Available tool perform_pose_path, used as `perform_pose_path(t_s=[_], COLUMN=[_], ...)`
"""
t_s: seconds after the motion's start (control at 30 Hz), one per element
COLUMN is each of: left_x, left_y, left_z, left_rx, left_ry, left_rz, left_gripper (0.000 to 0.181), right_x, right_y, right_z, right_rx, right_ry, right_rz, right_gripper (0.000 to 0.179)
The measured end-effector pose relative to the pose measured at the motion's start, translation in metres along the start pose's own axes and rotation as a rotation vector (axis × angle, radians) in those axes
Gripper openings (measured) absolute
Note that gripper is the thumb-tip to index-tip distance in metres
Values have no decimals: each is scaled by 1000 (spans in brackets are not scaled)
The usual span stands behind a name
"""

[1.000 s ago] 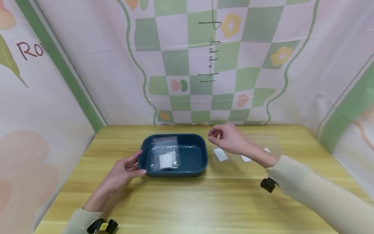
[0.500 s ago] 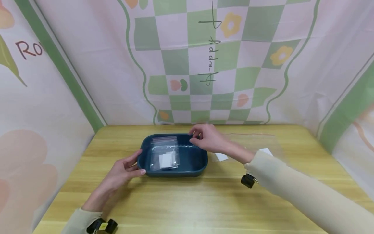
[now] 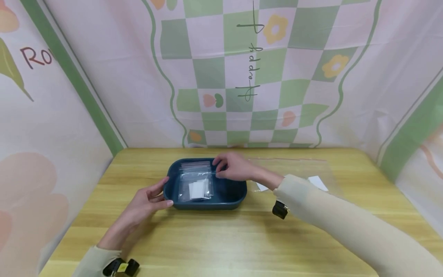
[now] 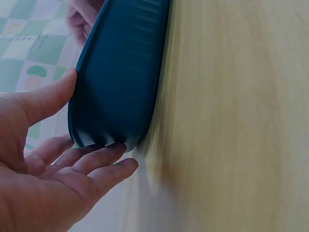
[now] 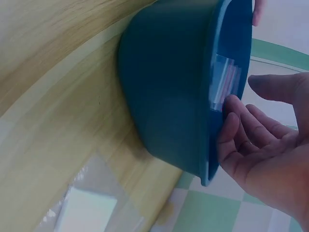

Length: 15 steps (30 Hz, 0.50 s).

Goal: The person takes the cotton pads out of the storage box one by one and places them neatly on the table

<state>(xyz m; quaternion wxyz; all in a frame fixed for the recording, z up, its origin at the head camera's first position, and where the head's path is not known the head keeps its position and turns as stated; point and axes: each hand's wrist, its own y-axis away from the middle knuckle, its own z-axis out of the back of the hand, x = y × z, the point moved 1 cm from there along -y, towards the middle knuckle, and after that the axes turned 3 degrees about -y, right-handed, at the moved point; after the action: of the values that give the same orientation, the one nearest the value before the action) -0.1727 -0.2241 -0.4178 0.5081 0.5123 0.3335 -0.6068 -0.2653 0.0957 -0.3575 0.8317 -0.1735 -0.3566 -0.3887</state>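
A dark blue plastic bin [image 3: 225, 204] stands on the table. My left hand [image 3: 147, 202] holds its left end, with the thumb at the near corner and the fingers against the outer wall. Inside, on the left, lie clear zip bags [image 3: 195, 173] with white cards [image 3: 197, 189] in them. My right hand [image 3: 235, 166] is over the bin's right half, its fingers loosely curled. In the right wrist view a gap separates its thumb from the fingers [image 5: 229, 130], and nothing shows between them. The fingers hide part of the bags there.
Right of the bin, flat on the wooden table [image 3: 221, 238], lie more clear zip bags [image 3: 287, 165] with white cards [image 3: 317, 182], partly hidden by my right forearm. Patterned fabric [image 3: 238, 77] hangs along the back and sides.
My right hand has moved left, from above the bags on the table to over the bin. The left hand and the bin stay where they were.
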Motion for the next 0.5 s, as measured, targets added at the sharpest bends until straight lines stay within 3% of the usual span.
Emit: perform_pose_path(t_s=[0.2, 0.5], left_x=[-1, -3], left_y=[2, 3], left_z=[1, 1], left_rx=[-4, 4], left_ry=[-7, 2], left_rz=[3, 0], left_gripper=[80, 81], right_x=[0, -1], right_y=[-11, -18], right_z=[-10, -21], right_rx=[94, 155], right_ry=[-66, -53], right_rz=[-65, -143], right_gripper=[51, 59])
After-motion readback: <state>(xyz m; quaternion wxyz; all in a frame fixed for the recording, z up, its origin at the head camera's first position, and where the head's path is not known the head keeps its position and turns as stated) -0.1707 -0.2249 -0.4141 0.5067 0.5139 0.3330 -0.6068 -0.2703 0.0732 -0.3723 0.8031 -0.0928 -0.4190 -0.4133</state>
